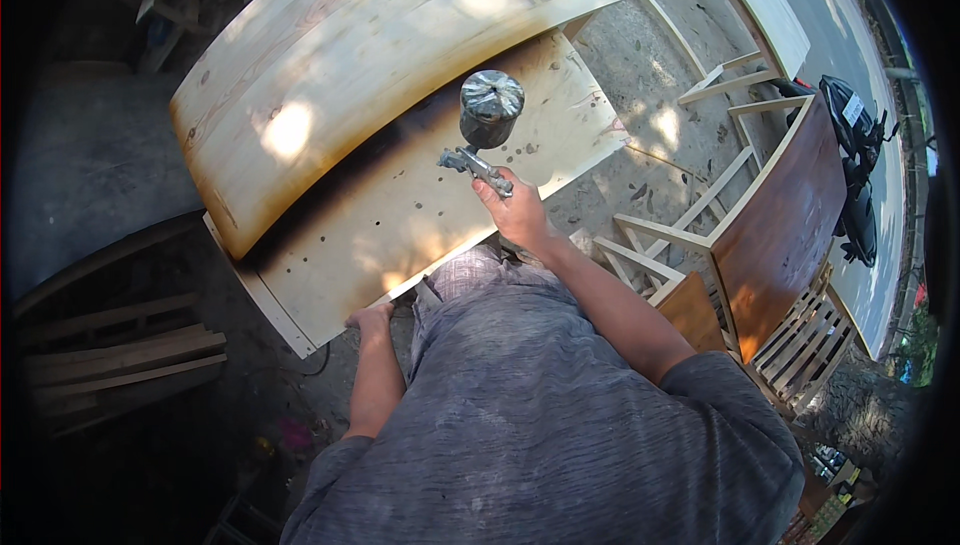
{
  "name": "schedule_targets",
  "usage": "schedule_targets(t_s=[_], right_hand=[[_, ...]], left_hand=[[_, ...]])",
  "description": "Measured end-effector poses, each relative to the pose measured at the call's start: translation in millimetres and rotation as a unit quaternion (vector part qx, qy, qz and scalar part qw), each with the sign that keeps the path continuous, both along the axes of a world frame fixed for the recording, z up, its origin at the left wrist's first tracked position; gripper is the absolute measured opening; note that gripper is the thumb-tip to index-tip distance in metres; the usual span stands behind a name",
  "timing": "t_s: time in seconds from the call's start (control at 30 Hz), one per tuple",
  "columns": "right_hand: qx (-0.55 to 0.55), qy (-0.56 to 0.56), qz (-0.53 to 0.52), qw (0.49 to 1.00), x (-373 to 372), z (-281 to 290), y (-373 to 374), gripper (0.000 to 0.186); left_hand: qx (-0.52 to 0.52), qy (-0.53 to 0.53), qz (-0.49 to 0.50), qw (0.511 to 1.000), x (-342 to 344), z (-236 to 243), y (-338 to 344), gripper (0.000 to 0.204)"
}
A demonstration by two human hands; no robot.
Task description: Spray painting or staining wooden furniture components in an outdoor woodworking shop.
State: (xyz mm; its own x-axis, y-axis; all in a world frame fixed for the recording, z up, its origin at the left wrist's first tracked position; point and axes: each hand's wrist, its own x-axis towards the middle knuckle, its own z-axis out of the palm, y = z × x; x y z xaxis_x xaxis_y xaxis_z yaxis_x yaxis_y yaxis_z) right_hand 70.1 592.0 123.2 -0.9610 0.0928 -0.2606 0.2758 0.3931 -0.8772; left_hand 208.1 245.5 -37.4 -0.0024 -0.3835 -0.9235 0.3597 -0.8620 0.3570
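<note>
My right hand (515, 210) is closed around the handle of a metal spray gun (478, 169). On top of the gun sits a dark cup (490, 110) with a silvery, wrinkled cover. The gun is held above a pale wooden board (400, 225), which has dark spots and a brown-black stained band. At this board's near edge is my left hand (372, 316), its fingers curled at the edge and partly hidden. Beyond lies a larger pale wooden panel (360, 55), its near edge and left corner shaded brown. Whether spray is leaving the nozzle cannot be made out.
A brown-finished panel (780, 225) with a pale wooden frame stands at the right, by a slatted wooden piece (800, 350). A black motorcycle (858, 165) is behind it. Several planks (125, 355) are stacked at the left. Another panel (755, 5) leans at the upper right.
</note>
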Motion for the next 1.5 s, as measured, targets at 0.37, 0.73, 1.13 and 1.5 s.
schedule_targets(t_s=[0.37, 0.73, 1.13, 1.5], right_hand=[[-0.080, -0.023, 0.143, 0.986, 49.7, 29.5, 19.4, 0.044], [-0.198, 0.021, -0.140, 0.970, 110.4, 34.4, 101.3, 0.043], [-0.176, 0.091, -0.303, 0.932, 135.5, 73.9, 162.2, 0.044], [-0.101, 0.207, -0.394, 0.890, 105.5, 120.6, 236.2, 0.044]], left_hand=[[-0.038, 0.433, 0.793, 0.427, 9.4, 60.6, -11.8, 0.051], [-0.007, 0.513, 0.824, 0.240, 50.6, 153.7, -57.0, 0.041], [0.106, 0.489, 0.724, 0.474, -20.7, 161.9, -68.5, 0.042], [0.191, 0.409, 0.602, 0.659, -146.4, 123.7, -58.1, 0.045]])
